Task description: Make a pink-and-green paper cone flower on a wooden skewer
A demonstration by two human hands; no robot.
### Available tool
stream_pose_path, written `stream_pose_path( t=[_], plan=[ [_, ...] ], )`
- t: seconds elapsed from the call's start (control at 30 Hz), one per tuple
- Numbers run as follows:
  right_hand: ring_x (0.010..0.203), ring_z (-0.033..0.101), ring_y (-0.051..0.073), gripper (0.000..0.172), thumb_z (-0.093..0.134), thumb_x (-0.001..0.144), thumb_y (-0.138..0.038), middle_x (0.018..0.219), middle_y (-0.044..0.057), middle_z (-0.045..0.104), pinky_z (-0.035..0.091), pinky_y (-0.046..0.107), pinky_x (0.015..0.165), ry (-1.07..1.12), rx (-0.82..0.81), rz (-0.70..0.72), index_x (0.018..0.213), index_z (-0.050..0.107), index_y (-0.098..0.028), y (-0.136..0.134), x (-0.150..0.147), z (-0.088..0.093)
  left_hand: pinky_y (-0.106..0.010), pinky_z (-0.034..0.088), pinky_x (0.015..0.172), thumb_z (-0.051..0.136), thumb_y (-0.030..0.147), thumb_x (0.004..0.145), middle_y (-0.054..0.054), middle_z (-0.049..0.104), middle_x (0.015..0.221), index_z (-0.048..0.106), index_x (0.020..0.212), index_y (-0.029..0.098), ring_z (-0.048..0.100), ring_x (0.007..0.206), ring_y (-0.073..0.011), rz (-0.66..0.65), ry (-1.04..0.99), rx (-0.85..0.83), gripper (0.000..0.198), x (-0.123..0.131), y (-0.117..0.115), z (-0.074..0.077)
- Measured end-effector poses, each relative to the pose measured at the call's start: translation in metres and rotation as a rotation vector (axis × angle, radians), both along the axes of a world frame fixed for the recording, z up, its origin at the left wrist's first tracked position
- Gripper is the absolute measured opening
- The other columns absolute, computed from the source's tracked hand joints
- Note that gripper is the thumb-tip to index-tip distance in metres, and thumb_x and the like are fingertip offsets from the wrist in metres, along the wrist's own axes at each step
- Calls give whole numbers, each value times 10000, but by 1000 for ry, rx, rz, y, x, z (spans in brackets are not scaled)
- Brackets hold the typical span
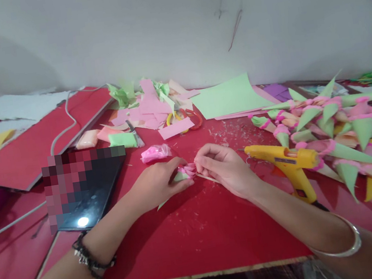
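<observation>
My left hand is closed around a small green paper cone with pink folds at its wide end. The cone lies low over the red table, its pale tip showing beneath the palm. Just right of it, my right hand has thumb and fingers pinched together at the pink end. What sits in that pinch is too small to make out. A thin pale stick shows under the right fingers. Behind my left hand lies a clear packet of bright pink clay.
A yellow glue gun lies right of my right hand, beside a pile of green and pink paper cones. A dark phone lies left. Paper scraps, scissors, clay packs and green sheets line the back.
</observation>
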State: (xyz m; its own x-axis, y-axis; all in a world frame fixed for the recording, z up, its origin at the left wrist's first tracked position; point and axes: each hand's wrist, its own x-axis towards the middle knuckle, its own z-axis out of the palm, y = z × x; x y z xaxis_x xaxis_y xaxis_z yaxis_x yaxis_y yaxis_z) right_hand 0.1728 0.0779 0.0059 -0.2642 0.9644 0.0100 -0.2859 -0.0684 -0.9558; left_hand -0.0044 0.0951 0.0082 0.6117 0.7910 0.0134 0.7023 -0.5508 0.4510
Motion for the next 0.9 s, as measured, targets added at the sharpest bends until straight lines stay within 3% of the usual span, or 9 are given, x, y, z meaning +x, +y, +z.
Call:
stream_pose_path(
  t=[0.13, 0.33, 0.57, 0.8, 0.9],
  plan=[
    [557, 542, 56, 95, 681, 663, -198, 602, -42, 606, 455, 193, 567, 6, -27, 5, 700, 594, -189, -1, -2, 1, -232, 343, 511, 462, 477, 798, -36, 614, 769, 505, 1000, 161, 536, 595, -140, 3, -7, 17, 378, 0, 0, -1],
    [538, 514, 54, 153, 603, 743, -321, 605, -21, 590, 451, 201, 546, -49, 19, -50, 707, 651, -181, 2, 1, -5, -245, 363, 531, 471, 474, 792, -42, 622, 793, 512, 1018, 171, 555, 626, -154, -8, -2, 34, 381, 0, 0, -2],
    [624, 588, 80, 120, 671, 656, -234, 661, -15, 640, 501, 233, 625, -81, -39, -94, 769, 669, -195, 1, -4, 0, -272, 407, 592, 465, 454, 799, -61, 627, 913, 477, 1097, 183, 583, 746, -192, -9, -14, 26, 403, 1, 0, -3],
    [603, 582, 96, 96, 631, 708, -274, 637, -3, 623, 504, 246, 609, -238, 120, -37, 702, 648, -180, -1, -3, 0, -296, 427, 666, 479, 403, 797, -62, 592, 910, 534, 937, 173, 557, 789, -189, -31, -35, 95, 275, 0, 2, -7],
    [681, 604, 112, 89, 640, 699, -254, 728, 4, 627, 509, 257, 665, -253, 140, -39, 765, 658, -197, 0, -2, -4, -308, 431, 676, 453, 414, 810, -69, 577, 897, 535, 942, 162, 550, 773, -191, -34, 0, 115, 296, 0, 2, -8]
  ],
)
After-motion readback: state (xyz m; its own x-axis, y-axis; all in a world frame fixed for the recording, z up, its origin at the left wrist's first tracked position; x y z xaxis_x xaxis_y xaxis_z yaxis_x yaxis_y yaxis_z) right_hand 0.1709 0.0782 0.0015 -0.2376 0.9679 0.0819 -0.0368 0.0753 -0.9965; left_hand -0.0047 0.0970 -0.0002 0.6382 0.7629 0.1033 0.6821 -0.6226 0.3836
